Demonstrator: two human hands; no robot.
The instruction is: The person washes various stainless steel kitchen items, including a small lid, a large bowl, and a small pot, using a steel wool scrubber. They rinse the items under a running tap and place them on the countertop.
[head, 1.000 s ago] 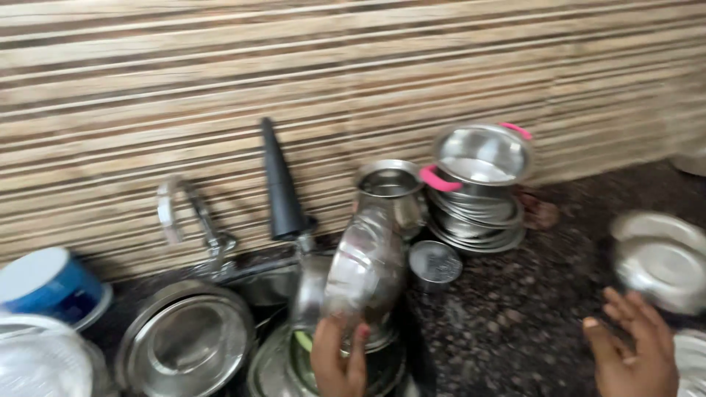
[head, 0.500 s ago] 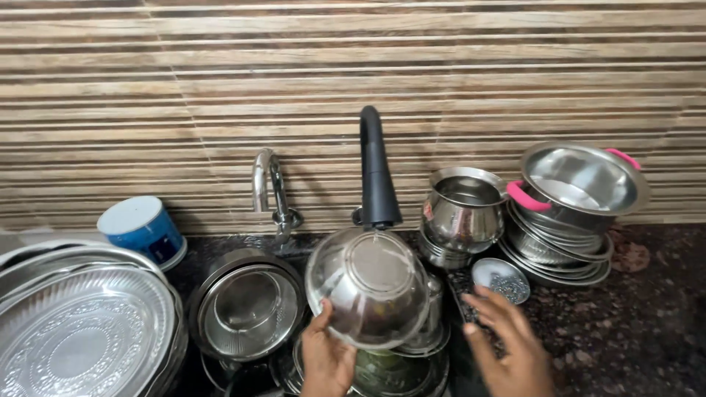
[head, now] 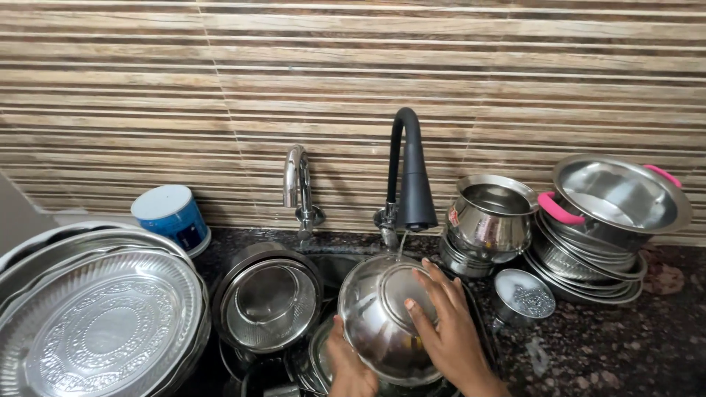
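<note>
Bowl (head: 382,320) of steel sits upturned over the sink (head: 334,266), its rounded underside facing up beneath the black tap (head: 410,180), from which a thin stream falls onto its top. Far left, embossed trays (head: 95,323) are stacked on the counter, with a blue tub (head: 173,215) behind them against the wall. Next along, a strainer pot (head: 266,303) rests at the sink's left side below the chrome tap (head: 298,184). The left hand (head: 349,367) grips the bowl's lower rim from beneath, thumb curled over the edge. The right hand (head: 445,323) lies flat on the bowl's base, fingers spread across the metal. For a clean result, it seems best that the left hand keeps the rim firm while the right palm rubs in circles under the stream, since wet steel slips easily. Right of the sink stand a round pot (head: 491,217), a small lid (head: 523,292), and a pan with pink handles (head: 621,198) on stacked plates.
</note>
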